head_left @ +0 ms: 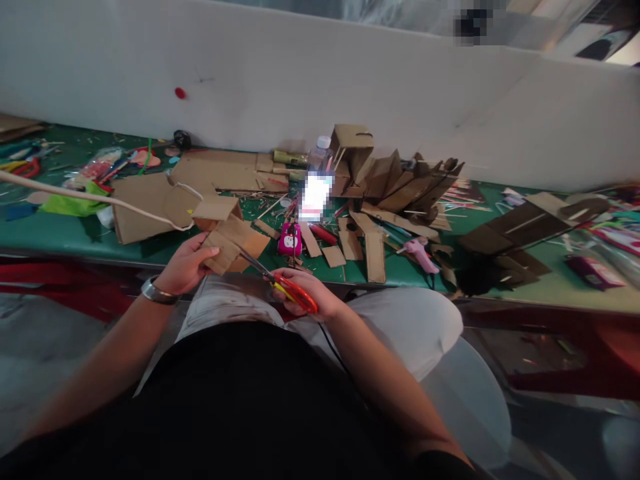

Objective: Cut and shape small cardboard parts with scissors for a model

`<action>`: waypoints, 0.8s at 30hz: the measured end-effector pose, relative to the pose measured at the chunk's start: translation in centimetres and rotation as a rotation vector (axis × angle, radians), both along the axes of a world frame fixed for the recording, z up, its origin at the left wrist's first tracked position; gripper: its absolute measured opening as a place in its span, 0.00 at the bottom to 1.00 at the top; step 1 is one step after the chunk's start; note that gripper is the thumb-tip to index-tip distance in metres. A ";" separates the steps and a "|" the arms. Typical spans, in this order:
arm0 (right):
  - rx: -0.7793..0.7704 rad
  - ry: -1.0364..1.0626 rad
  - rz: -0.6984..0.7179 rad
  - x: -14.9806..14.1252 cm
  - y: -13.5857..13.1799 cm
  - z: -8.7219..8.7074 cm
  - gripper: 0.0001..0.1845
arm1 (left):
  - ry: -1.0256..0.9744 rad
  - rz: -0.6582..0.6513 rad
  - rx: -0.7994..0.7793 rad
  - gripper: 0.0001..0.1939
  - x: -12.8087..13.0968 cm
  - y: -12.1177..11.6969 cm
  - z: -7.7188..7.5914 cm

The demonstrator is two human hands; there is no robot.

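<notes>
My left hand point(186, 265) grips a folded piece of brown cardboard point(235, 243) by its left edge, just above my lap at the front edge of the green table point(50, 230). My right hand point(310, 292) is closed around the red-orange handles of a pair of scissors point(280, 283). The scissor blades point up and left and meet the lower right edge of the cardboard. A metal watch sits on my left wrist.
Cardboard sheets point(150, 203) and strips lie scattered over the table, with a stack of cardboard pieces point(400, 180) at the back. A pink glue gun point(420, 253), a pink tape dispenser point(290, 239), a plastic bottle point(320, 153) and a white cord point(75, 195) lie nearby. A white wall runs behind.
</notes>
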State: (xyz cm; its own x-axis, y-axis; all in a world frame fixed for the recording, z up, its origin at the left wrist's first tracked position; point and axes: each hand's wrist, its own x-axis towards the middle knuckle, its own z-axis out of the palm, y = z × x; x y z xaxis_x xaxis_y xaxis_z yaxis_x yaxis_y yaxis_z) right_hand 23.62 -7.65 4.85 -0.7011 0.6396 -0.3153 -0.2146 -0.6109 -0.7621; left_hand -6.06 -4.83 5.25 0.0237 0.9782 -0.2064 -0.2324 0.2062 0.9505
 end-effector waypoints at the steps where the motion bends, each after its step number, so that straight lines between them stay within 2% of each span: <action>1: 0.000 0.000 -0.004 -0.1 0.0 -0.2 0.20 | 0.041 0.001 0.007 0.23 -0.2 0.0 0.1; 6: 0.036 0.035 -0.065 -0.7 -0.2 -0.7 0.21 | 0.140 -0.014 0.043 0.25 -1.0 0.1 0.7; 13: 0.057 0.060 -0.110 -1.3 -0.5 -0.8 0.28 | -0.099 -0.029 0.055 0.23 -0.1 0.2 0.9; 17: 0.019 0.094 -0.131 -1.4 -0.6 -0.9 0.25 | -0.144 0.086 0.139 0.26 1.6 0.2 0.5; 21: -0.002 0.118 -0.164 -1.3 -0.7 -0.7 0.22 | -0.040 0.191 0.259 0.33 3.2 -0.2 0.2; 24: -0.010 0.128 -0.193 -1.3 -0.7 -0.6 0.21 | 0.027 0.214 0.279 0.38 3.8 -0.6 0.1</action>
State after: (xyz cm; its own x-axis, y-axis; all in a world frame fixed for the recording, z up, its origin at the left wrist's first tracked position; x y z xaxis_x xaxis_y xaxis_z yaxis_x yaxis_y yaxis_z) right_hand 22.32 -8.36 4.26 -0.6005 0.7632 -0.2384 -0.4230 -0.5562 -0.7153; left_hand -2.30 -5.39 5.38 -0.1896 0.9792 0.0720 -0.2166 -0.1132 0.9697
